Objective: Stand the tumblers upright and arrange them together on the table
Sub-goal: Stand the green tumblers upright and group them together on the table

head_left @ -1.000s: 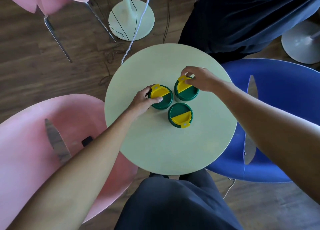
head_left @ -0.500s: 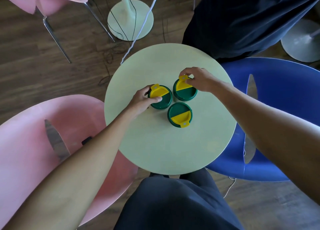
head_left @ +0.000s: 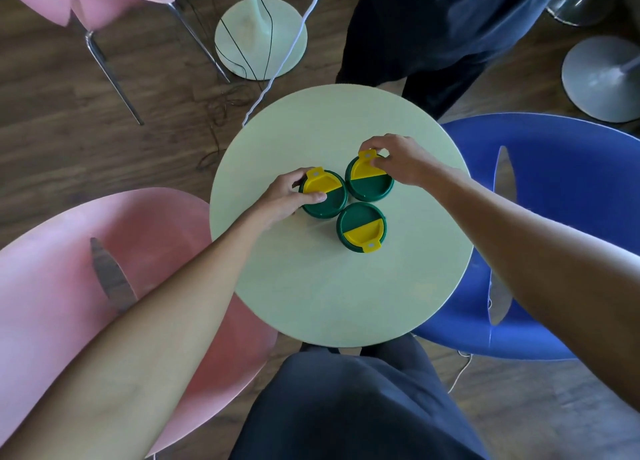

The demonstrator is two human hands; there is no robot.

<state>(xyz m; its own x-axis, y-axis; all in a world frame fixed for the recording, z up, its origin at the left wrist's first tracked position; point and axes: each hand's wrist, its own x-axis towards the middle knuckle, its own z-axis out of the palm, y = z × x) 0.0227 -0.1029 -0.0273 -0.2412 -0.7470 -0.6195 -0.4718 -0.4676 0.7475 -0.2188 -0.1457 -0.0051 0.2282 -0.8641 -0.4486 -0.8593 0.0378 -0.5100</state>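
Three tumblers with green lids and yellow flip caps stand upright in a tight cluster near the middle of the round pale green table [head_left: 322, 296]. My left hand [head_left: 285, 198] grips the left tumbler [head_left: 329, 201] from its left side, thumb on the lid. My right hand [head_left: 398, 161] holds the right tumbler [head_left: 372, 187] at its far rim, fingers on the yellow cap. The near tumbler [head_left: 362, 229] stands free, touching or almost touching the other two. I see only the lids from above; the tumbler bodies are hidden.
A pink chair [head_left: 79, 269] stands at the table's left, a blue chair [head_left: 561, 217] at its right. Another person in dark clothes [head_left: 443, 33] stands beyond the far edge. A white stand base [head_left: 259, 36] with cables sits on the wooden floor.
The left and right tumblers have been drawn slightly closer to each other and to the near one. Both hands keep their hold.
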